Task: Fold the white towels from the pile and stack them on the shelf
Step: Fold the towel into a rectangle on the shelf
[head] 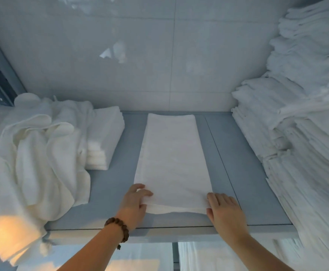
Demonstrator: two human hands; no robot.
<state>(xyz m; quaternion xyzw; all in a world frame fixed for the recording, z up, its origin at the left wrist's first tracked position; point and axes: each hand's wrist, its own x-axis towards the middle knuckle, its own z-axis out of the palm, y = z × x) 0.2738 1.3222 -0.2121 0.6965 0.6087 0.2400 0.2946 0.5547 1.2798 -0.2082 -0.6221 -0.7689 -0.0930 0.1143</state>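
The left hand (134, 202), a bead bracelet (118, 229) at its wrist, pinched the near left corner of the towel (171, 159). The right hand (222, 210) lay flat, fingers together, against the near right corner. The towel ran as a long strip across the grey-blue shelf (238, 173). A rumpled pile (32, 153) and a small folded stack (105, 137) sat left, tall stacks (296, 143) right, and a glossy panelled wall (140, 55) behind.
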